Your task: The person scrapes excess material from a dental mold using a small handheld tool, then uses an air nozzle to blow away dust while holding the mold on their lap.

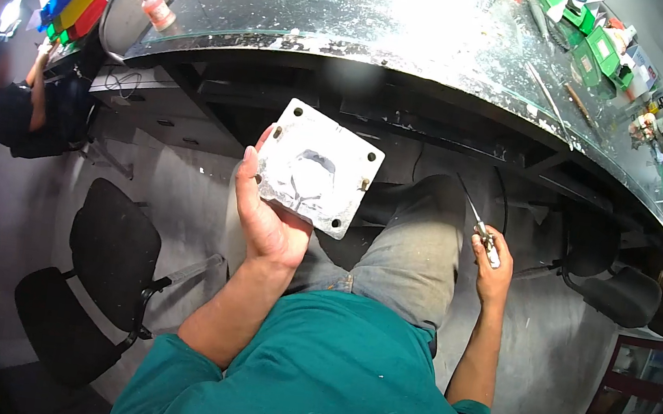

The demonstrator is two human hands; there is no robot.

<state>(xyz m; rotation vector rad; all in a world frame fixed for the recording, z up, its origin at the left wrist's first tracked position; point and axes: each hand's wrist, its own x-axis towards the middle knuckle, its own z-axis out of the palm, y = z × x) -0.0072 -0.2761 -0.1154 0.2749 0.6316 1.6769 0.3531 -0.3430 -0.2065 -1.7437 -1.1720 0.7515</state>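
Note:
My left hand (270,229) grips a squarish silvery metal mould block (281,148) from its left and lower edges, thumb up along the side. The block's face is tilted up toward me. It has a rounded hollow in the middle and dark round holes near its corners. To the right, above the floor beside my leg, my right hand (495,266) is closed round a slim pointed tool (485,239). That tool has a long thin shaft pointing away and up-left, and a shiny metallic handle. The two hands are well apart.
A curved-looking workbench (416,41) spans the far side, with a pinkish bottle (156,9) at its left and green bins (598,57) at its right. Black chairs (113,256) stand on both sides. Another person (19,114) sits at the far left.

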